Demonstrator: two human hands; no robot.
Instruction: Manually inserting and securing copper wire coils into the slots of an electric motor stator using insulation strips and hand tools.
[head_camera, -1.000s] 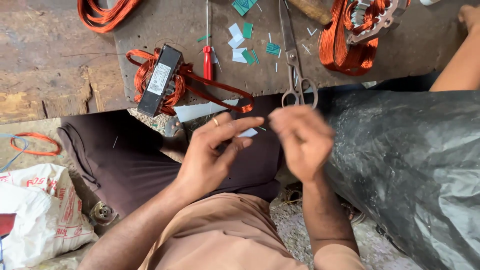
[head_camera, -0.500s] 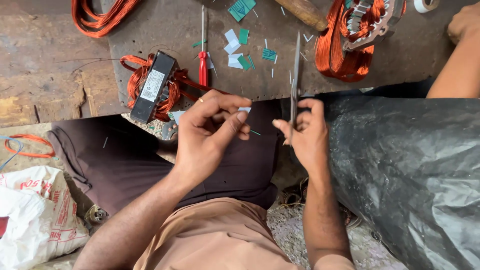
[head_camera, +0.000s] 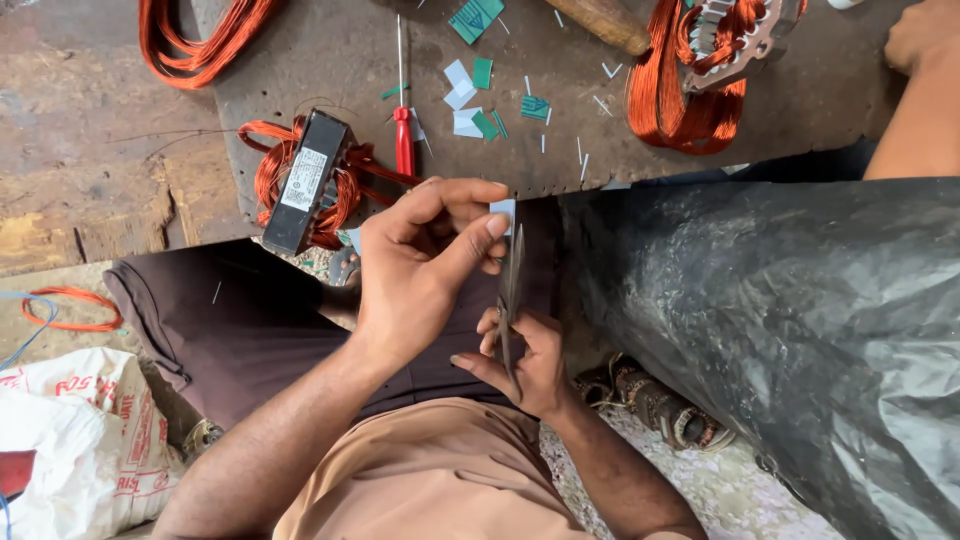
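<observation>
Head view: our right hand (head_camera: 525, 365) has dropped lower since earlier, gripping scissors (head_camera: 511, 300) upright, blades pointing away from us. Left hand (head_camera: 420, 265) pinches a small paper slip (head_camera: 503, 208) at the blade tips.

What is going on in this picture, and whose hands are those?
The camera sits on a person's head and looks down, so you see that person's own two arms and lap. The left hand pinches a small pale slip of paper. The right hand holds a pair of scissors, blades pointing up at the slip. In front lies a rough work board. On it are coils of orange copper wire, a black block wound with wire, a red-handled screwdriver and little white and green paper scraps. A black plastic sheet lies on the right. The arm at the top right belongs to someone else.
</observation>
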